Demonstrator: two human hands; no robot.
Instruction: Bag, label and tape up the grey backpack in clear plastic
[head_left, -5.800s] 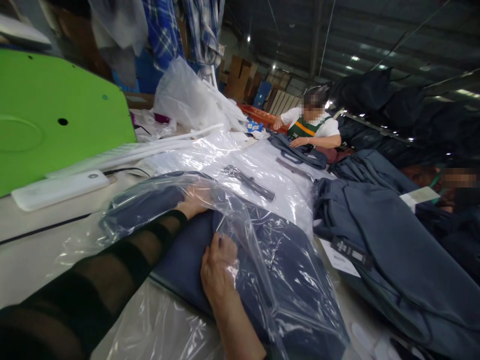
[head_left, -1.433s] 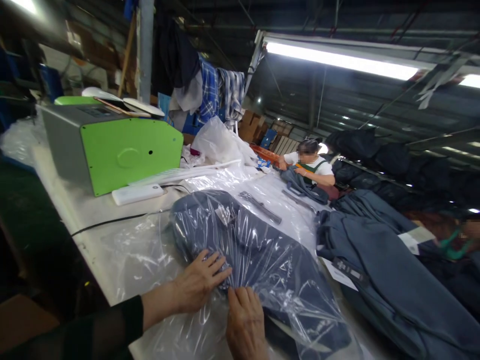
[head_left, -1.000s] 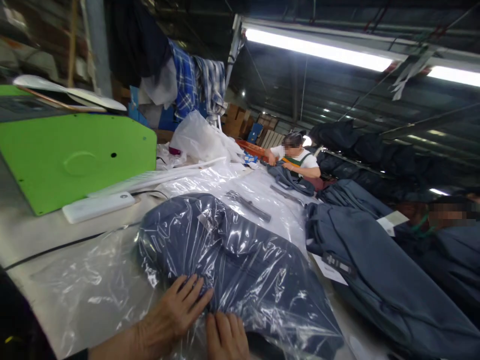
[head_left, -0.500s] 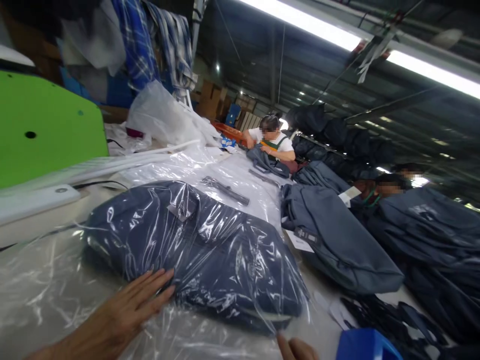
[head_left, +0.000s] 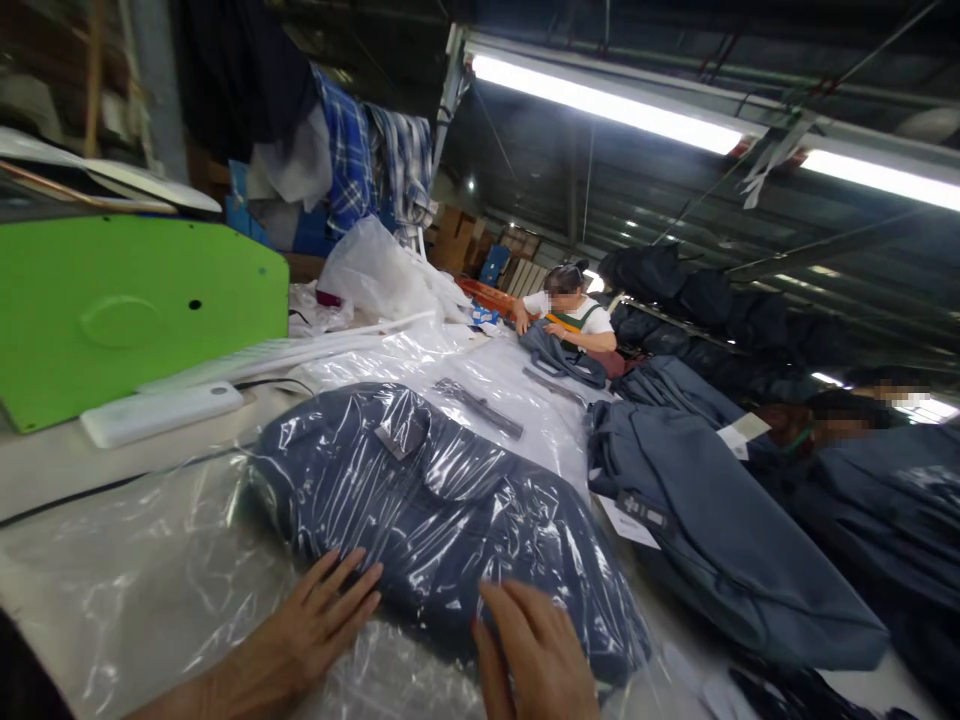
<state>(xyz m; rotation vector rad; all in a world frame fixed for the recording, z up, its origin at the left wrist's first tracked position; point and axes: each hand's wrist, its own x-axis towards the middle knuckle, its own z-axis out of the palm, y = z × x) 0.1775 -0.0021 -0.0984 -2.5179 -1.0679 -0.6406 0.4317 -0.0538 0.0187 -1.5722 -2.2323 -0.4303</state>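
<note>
A dark blue-grey fabric bag (head_left: 457, 540) lies on the table inside a clear plastic bag (head_left: 180, 560), whose loose end spreads to the left. My left hand (head_left: 300, 630) rests on the near left edge of the wrapped bag, fingers outstretched and apart. Over its near right part is my right hand (head_left: 536, 650), with bent fingers and the thumb a little apart from them, touching the plastic. No object shows in it. Through the plastic, a grey tag (head_left: 403, 436) is visible near the bag's handle.
On the right lies another blue-grey bag (head_left: 720, 530) with tags, beside more bags (head_left: 892, 500). A green machine panel (head_left: 142, 320) and a white power strip (head_left: 161, 412) stand at left. Across the table, a co-worker (head_left: 574, 320) handles a bag. Clear plastic sheets (head_left: 382, 270) are heaped behind.
My right hand has come up from the bottom edge onto the near right part of the wrapped bag. My left hand stays at its near edge. The view has shifted up and left.
</note>
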